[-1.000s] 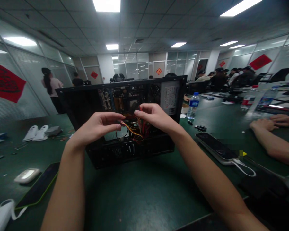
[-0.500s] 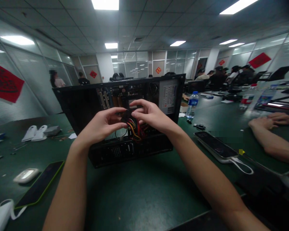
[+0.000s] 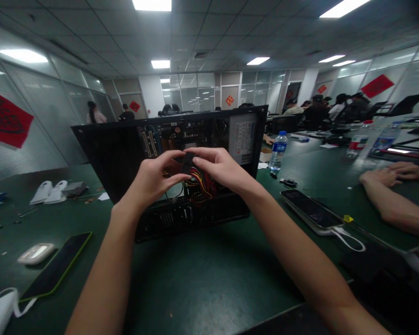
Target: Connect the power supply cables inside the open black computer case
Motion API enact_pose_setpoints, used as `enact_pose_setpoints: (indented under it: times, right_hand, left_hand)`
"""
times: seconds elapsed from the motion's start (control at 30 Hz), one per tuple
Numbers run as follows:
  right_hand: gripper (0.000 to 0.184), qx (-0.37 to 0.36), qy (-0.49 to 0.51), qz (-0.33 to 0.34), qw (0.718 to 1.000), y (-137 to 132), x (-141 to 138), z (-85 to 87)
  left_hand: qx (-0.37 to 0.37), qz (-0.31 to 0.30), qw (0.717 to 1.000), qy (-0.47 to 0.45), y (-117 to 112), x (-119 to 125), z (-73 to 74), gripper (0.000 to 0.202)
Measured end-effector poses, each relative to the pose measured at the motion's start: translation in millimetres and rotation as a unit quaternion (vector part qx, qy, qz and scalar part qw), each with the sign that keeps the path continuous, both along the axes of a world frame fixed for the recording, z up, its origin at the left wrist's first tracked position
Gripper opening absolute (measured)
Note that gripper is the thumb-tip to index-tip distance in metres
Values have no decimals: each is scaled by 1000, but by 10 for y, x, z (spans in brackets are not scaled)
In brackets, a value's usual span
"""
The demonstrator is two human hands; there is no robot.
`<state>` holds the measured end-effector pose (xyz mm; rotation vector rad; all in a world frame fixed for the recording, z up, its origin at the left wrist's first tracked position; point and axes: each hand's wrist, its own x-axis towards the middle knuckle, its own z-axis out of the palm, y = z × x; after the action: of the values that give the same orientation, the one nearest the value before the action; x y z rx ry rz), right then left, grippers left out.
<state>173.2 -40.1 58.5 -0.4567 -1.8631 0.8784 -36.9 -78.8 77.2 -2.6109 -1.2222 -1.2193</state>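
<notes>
An open black computer case [image 3: 104, 149] stands on the green table, its inside facing me. In front of its opening, a black cable connector [image 3: 187, 164] is pinched between the fingertips of both hands. My left hand [image 3: 157, 176] has thumb and fingers closed on the connector's left side. My right hand [image 3: 218, 165] grips it from the right, thumb on the near face. A bundle of red, yellow and black wires [image 3: 203, 184] runs from the connector down into the case. Behind the hands, the motherboard [image 3: 178, 131] and the power supply [image 3: 242, 135] show at the top.
At the right lie a phone on a power bank [image 3: 312, 209], a water bottle [image 3: 278, 151] and a co-worker's forearms [image 3: 394, 195]. On the left are a green-edged phone [image 3: 57, 265], a white earbud case [image 3: 37, 253] and white slippers [image 3: 49, 191].
Both hands have lifted the connector slightly, and more of its black body and wires shows. My left hand has shifted a little to the right. The case has barely moved.
</notes>
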Motion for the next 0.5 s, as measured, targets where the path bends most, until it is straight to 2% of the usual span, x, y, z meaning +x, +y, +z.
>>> enact_pose_setpoints:
  times: [0.37,0.5]
  right_hand:
    - [44,56,-70,39,995,-132,44,56]
    - [46,70,-81,41,993,-143,20,50]
  left_hand:
    - [6,-11,999,38,-20,6,20,69]
    - [24,-17,998,56,-11,2,12,64]
